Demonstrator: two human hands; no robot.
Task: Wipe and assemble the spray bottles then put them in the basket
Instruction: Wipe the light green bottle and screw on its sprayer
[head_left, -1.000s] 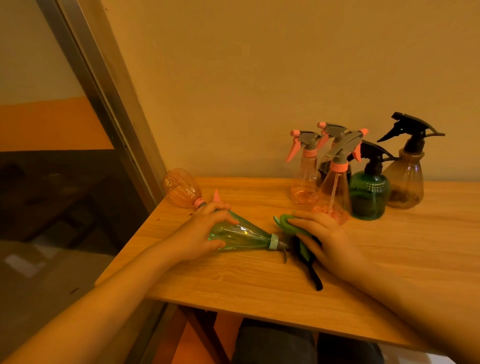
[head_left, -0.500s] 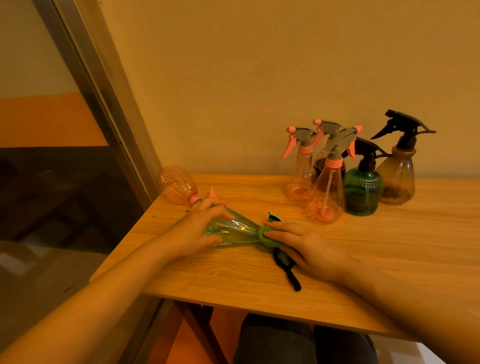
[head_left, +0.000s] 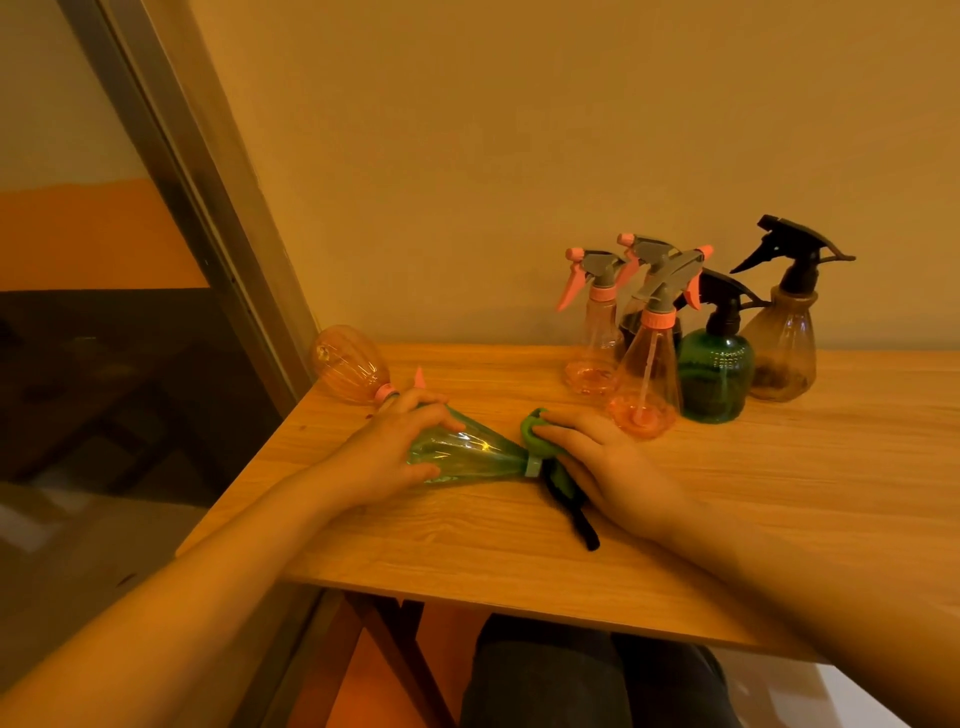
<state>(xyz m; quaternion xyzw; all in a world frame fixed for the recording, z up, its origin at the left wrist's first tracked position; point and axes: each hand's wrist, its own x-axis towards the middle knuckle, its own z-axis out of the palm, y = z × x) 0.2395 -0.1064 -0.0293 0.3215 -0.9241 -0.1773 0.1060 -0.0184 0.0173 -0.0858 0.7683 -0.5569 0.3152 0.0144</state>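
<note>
left hand (head_left: 387, 449) grips green bottle (head_left: 467, 451) | right hand (head_left: 608, 462) presses cloth (head_left: 535, 428)

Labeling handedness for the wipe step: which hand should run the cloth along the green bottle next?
Right. The right hand already presses the green cloth at the neck of the green bottle. The left hand grips its body, steadying it on the table.
</note>
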